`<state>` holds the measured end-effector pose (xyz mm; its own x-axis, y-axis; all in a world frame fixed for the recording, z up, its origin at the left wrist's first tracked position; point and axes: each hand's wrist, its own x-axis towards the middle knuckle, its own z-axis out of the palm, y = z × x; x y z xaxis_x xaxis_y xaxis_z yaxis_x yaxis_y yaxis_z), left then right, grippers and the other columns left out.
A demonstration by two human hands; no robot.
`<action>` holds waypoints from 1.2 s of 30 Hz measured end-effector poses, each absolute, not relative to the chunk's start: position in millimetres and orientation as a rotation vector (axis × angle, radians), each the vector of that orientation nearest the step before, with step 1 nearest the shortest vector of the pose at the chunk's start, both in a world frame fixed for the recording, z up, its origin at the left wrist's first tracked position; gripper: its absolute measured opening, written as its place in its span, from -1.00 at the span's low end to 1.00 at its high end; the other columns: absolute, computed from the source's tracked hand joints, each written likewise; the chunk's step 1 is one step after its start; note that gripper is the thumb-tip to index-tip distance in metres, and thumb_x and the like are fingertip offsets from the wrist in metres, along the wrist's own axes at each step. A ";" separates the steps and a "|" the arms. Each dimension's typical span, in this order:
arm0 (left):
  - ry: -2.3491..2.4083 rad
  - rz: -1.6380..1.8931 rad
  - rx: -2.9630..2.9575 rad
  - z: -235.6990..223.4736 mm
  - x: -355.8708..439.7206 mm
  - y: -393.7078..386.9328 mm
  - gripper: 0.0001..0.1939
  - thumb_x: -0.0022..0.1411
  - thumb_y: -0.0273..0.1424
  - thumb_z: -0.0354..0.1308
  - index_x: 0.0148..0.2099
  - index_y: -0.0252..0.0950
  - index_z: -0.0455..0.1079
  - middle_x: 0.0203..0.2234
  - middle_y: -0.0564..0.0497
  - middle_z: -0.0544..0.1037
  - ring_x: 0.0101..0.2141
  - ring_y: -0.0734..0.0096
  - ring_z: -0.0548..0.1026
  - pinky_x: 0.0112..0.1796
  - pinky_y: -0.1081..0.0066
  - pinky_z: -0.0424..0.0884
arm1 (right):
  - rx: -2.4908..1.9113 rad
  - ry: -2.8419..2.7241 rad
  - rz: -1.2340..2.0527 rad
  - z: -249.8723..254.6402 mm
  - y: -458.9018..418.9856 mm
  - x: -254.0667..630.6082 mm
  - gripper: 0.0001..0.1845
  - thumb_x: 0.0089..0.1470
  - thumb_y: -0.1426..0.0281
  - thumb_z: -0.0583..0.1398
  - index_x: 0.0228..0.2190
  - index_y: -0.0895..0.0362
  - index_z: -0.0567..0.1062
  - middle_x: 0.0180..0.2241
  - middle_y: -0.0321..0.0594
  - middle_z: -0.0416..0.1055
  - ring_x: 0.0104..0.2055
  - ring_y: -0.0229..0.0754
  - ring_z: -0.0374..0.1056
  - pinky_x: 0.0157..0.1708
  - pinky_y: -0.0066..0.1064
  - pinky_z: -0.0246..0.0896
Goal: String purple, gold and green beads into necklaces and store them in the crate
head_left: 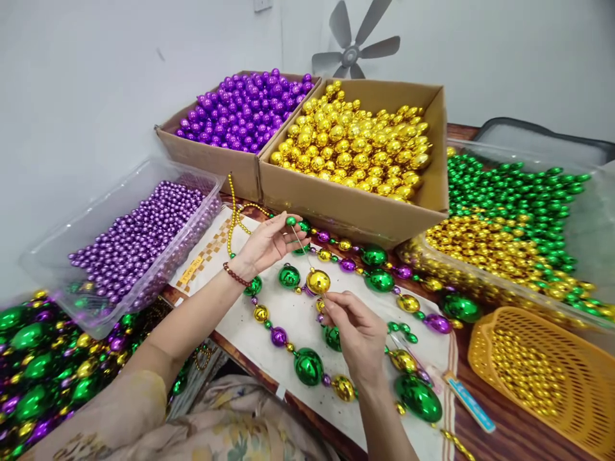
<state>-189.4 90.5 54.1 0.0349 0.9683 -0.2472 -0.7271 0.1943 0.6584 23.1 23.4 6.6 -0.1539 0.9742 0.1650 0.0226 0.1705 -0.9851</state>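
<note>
My left hand (269,244) is raised over a white cloth (298,320) and pinches a small green bead (291,221) at its fingertips. A thin needle or wire runs from that bead down to my right hand (353,333), which pinches its lower end. A large gold bead (318,280) sits on the line between both hands. A bead necklace (379,275) of green, gold and purple beads lies looped on the cloth beneath.
At the back stand a cardboard box of purple balls (243,109) and one of gold balls (355,141). A clear tray of small purple beads (137,234) is left, a tray of green and gold beads (514,218) right, an orange basket (542,371) near right, finished strands (43,365) at lower left.
</note>
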 end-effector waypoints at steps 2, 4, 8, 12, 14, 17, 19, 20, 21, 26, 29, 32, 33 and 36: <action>0.732 1.357 0.387 51.9 -189.2 88.9 -0.74 0.47 -0.35 0.08 -0.21 -0.38 0.53 -0.43 -0.03 0.58 -0.38 0.47 0.61 -0.10 0.37 0.57 | -1.039 -1.428 1.161 5.4 23.1 21.6 -0.89 0.17 0.38 0.28 -0.36 0.07 0.65 -0.51 -0.32 0.42 -0.57 -0.28 0.37 -0.56 -0.44 0.31; 0.712 1.367 0.374 49.6 -189.5 87.4 -0.73 0.47 -0.37 0.06 -0.21 -0.39 0.53 -0.42 -0.03 0.58 -0.37 0.46 0.61 -0.10 0.37 0.58 | -1.044 -1.435 1.155 4.4 22.4 20.5 -0.89 0.17 0.37 0.28 -0.36 0.07 0.65 -0.50 -0.32 0.43 -0.57 -0.28 0.38 -0.57 -0.45 0.31; 0.717 1.379 0.407 44.8 -192.0 85.5 -0.79 0.44 -0.36 0.13 -0.18 -0.38 0.53 -0.39 -0.03 0.58 -0.34 0.44 0.62 -0.01 0.28 0.56 | -1.071 -1.443 1.155 2.3 19.9 20.1 -0.88 0.16 0.35 0.28 -0.36 0.07 0.64 -0.50 -0.31 0.44 -0.56 -0.27 0.38 -0.57 -0.44 0.33; 0.739 1.405 0.481 37.8 -188.0 80.9 -0.82 0.34 -0.30 0.27 -0.12 -0.32 0.52 -0.39 0.00 0.57 -0.33 0.39 0.63 -0.07 0.26 0.56 | -1.137 -1.403 1.182 1.5 20.1 17.3 -0.88 0.15 0.31 0.30 -0.34 0.09 0.63 -0.52 -0.30 0.45 -0.55 -0.26 0.39 -0.55 -0.43 0.37; 0.742 1.415 0.501 32.5 -178.8 75.8 -0.77 0.28 -0.26 0.32 -0.12 -0.30 0.52 -0.41 0.02 0.57 -0.34 0.39 0.62 -0.15 0.33 0.54 | -1.168 -1.339 1.210 2.1 23.6 13.1 -0.83 0.13 0.29 0.31 -0.25 0.11 0.61 -0.52 -0.31 0.46 -0.55 -0.25 0.41 -0.55 -0.42 0.39; 0.726 1.429 0.507 25.3 -157.9 67.1 -0.75 0.24 -0.24 0.34 -0.17 -0.32 0.53 -0.41 0.00 0.56 -0.32 0.41 0.59 -0.25 0.45 0.48 | -1.147 -1.245 1.252 3.5 34.0 3.2 -0.66 0.09 0.27 0.34 -0.10 0.11 0.52 -0.51 -0.34 0.46 -0.53 -0.22 0.43 -0.54 -0.41 0.41; 0.709 1.457 0.468 24.6 -144.4 63.8 -0.78 0.25 -0.25 0.32 -0.20 -0.33 0.51 -0.38 -0.02 0.56 -0.28 0.41 0.58 -0.26 0.48 0.44 | -1.101 -1.212 1.289 4.7 42.9 -5.0 -0.60 0.07 0.30 0.34 -0.06 0.10 0.46 -0.50 -0.35 0.47 -0.51 -0.21 0.45 -0.54 -0.42 0.41; 0.704 1.474 0.440 26.1 -139.0 63.9 -0.79 0.27 -0.26 0.29 -0.21 -0.32 0.50 -0.37 -0.02 0.56 -0.27 0.41 0.58 -0.25 0.47 0.44 | -1.079 -1.200 1.309 5.5 47.6 -9.1 -0.57 0.06 0.31 0.34 -0.04 0.09 0.43 -0.49 -0.35 0.48 -0.51 -0.21 0.45 -0.55 -0.43 0.41; 0.702 1.493 0.413 28.9 -134.8 65.5 -0.81 0.30 -0.28 0.26 -0.22 -0.32 0.49 -0.37 -0.02 0.55 -0.27 0.41 0.57 -0.24 0.46 0.44 | -1.060 -1.192 1.325 6.8 52.2 -13.1 -0.54 0.05 0.32 0.34 -0.02 0.08 0.40 -0.48 -0.36 0.48 -0.53 -0.23 0.44 -0.55 -0.43 0.40; 0.850 1.613 0.441 57.0 -131.6 96.5 -0.83 0.38 -0.38 0.10 -0.27 -0.31 0.44 -0.49 0.09 0.43 -0.48 0.58 0.43 -0.44 0.55 0.35 | -0.956 -1.306 1.312 24.6 76.7 -24.8 -0.54 0.06 0.31 0.34 -0.01 0.02 0.38 -0.35 -0.38 0.52 -0.61 -0.34 0.36 -0.63 -0.49 0.32; 0.948 1.576 0.657 77.2 -138.8 121.7 -0.80 0.37 -0.43 0.09 -0.33 -0.32 0.43 -0.57 0.14 0.34 -0.60 0.66 0.28 -0.58 0.60 0.15 | -0.951 -1.434 1.197 43.1 97.9 -21.3 -0.72 0.13 0.25 0.32 -0.14 0.07 0.49 -0.32 -0.32 0.54 -0.59 -0.38 0.35 -0.63 -0.53 0.29; 0.937 1.383 1.066 94.0 -146.5 136.9 -0.77 0.34 -0.46 0.13 -0.40 -0.34 0.44 -0.61 0.14 0.32 -0.63 0.68 0.26 -0.59 0.59 0.07 | -0.930 -1.403 1.050 56.9 126.3 -11.4 -0.75 0.19 0.18 0.28 -0.19 0.10 0.55 -0.33 -0.29 0.54 -0.63 -0.42 0.29 -0.64 -0.54 0.22; 0.928 1.321 1.200 98.5 -148.3 139.1 -0.76 0.32 -0.48 0.15 -0.44 -0.35 0.43 -0.62 0.13 0.33 -0.62 0.68 0.26 -0.58 0.58 0.08 | -0.897 -1.395 1.031 59.4 136.3 -7.4 -0.73 0.20 0.16 0.28 -0.19 0.09 0.56 -0.32 -0.28 0.54 -0.63 -0.43 0.29 -0.64 -0.54 0.19; 0.915 1.202 1.490 108.4 -151.6 140.2 -0.71 0.27 -0.54 0.18 -0.53 -0.36 0.39 -0.64 0.11 0.32 -0.58 0.67 0.28 -0.51 0.58 0.12 | -0.796 -1.417 1.007 62.2 161.9 5.4 -0.71 0.21 0.13 0.28 -0.21 0.08 0.58 -0.25 -0.25 0.54 -0.57 -0.39 0.33 -0.64 -0.52 0.16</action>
